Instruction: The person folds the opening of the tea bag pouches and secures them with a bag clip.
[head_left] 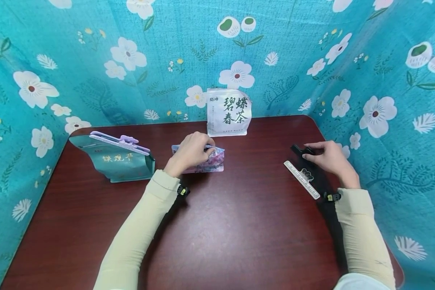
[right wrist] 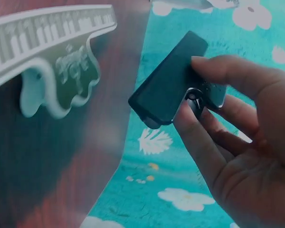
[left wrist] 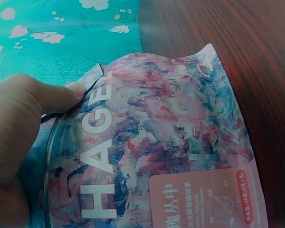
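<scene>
At the middle of the table, my left hand (head_left: pixel 193 151) pinches the folded top edge of a pink-and-blue tea bag (head_left: pixel 214 161). Its painted pattern and big white letters fill the left wrist view, where the thumb (left wrist: pixel 61 97) presses on the upper edge of the bag (left wrist: pixel 171 109). Over on the right, my right hand (head_left: pixel 330 157) holds a black clip (right wrist: pixel 173 80) between thumb and fingers, raised off the table. Just below that hand lies a white bag clip (head_left: pixel 301 179) with a piano-key pattern and a flower-shaped handle.
A green tea bag (head_left: pixel 125 165) closed with a lilac clip (head_left: pixel 119 143) stands at the left. A white tea bag (head_left: pixel 229 117) with dark lettering stands at the back edge. Blue flowered cloth (head_left: pixel 159 60) hangs around the dark red wooden table (head_left: pixel 232 237).
</scene>
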`<state>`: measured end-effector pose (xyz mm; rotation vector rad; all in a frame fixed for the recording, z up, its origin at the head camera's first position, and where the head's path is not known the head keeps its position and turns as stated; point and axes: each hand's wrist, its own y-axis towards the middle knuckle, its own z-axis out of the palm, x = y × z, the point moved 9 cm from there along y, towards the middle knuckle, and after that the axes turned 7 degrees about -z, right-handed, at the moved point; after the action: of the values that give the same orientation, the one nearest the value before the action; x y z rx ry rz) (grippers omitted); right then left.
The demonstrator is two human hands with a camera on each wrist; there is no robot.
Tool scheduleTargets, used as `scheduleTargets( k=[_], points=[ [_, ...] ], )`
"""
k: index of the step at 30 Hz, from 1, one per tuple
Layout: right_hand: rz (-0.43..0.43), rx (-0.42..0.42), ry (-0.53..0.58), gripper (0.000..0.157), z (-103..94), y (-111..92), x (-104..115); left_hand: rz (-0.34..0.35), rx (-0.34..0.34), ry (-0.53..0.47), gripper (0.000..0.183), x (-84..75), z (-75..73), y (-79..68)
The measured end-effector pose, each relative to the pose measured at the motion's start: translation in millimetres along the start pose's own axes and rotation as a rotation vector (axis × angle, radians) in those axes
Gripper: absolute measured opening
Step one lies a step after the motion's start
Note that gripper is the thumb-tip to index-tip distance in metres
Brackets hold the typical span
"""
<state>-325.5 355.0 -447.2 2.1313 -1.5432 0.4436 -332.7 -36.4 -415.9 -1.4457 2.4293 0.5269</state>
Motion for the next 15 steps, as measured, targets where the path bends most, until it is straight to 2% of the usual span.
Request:
scheduleTargets(
  k=[6,15],
  points=[
    [-0.053,-0.015,0.049,0.032,3.9,6.6,18.4,-0.006,0.002,-0.005,0.012,0.9,-0.3,1.3],
    [-0.103,-0.048,0.16,0.025,24.5,22.8,44.7,-0.001,-0.002,0.004,0.013,2.4,1.0,2.0]
  ],
)
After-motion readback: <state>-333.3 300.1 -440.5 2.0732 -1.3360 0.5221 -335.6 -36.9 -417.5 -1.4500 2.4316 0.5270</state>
